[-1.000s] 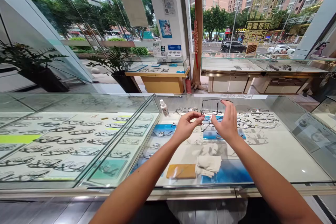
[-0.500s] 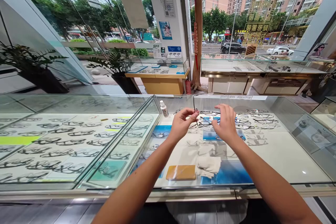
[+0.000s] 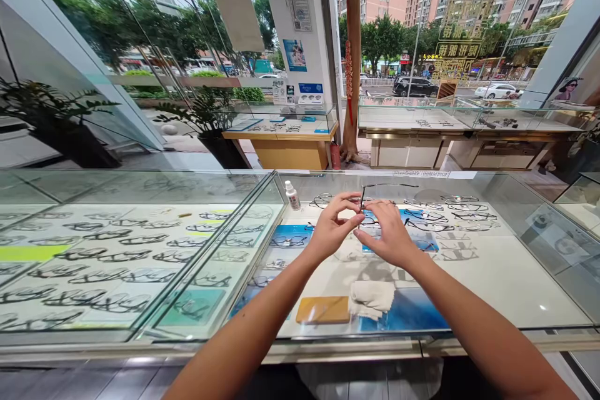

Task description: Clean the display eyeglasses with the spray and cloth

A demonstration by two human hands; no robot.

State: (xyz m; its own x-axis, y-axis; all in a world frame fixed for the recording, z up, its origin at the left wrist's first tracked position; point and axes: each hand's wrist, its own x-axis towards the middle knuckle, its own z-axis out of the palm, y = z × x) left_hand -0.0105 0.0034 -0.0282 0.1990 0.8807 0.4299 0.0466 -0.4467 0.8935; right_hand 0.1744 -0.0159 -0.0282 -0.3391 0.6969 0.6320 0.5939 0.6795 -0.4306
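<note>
Black eyeglasses (image 3: 362, 200) sit just right of the picture's centre, pinched by the left hand (image 3: 329, 225), thumb against fingers. The right hand (image 3: 390, 232) curves close beside them; whether it grips is unclear. Both hands partly block the blue sheet (image 3: 370, 247) and display glasses (image 3: 473, 216) behind. A white bottle (image 3: 292, 195) stands to their left; an orange slab (image 3: 322, 310) and crumpled cloth (image 3: 372, 298) lie below. Half a second ago, the right hand was farther from the left.

At upper left of frame, trees (image 3: 187, 28) w/ potted plant (image 3: 210, 119) below; black car (image 3: 415, 86) at upper right.
</note>
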